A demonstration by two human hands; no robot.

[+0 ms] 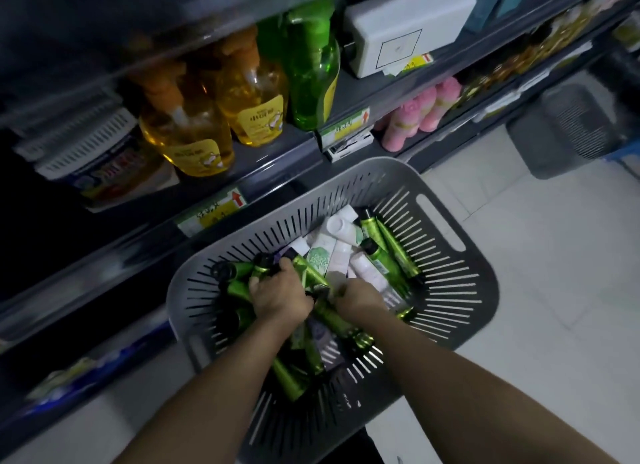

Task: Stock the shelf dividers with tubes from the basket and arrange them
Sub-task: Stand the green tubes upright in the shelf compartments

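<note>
Dim shop shelves (pixel 277 176) rose beyond the fingers, above a grey basket (pixel 467 290) on the floor. The left hand (pixel 280 299) had its fingers curled round several green tubes (pixel 306 273). The right hand (pixel 360 299) had its fingers buried in the heap just short of the white tubes (pixel 341 255), its hold unclear. Such a loose bundle might shed a slick tube when lifted, or snag tubes crossed beneath the fingers.

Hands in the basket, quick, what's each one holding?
Left hand: grips green tubes.
Right hand: curled into the pile; its grip cannot be told.
</note>
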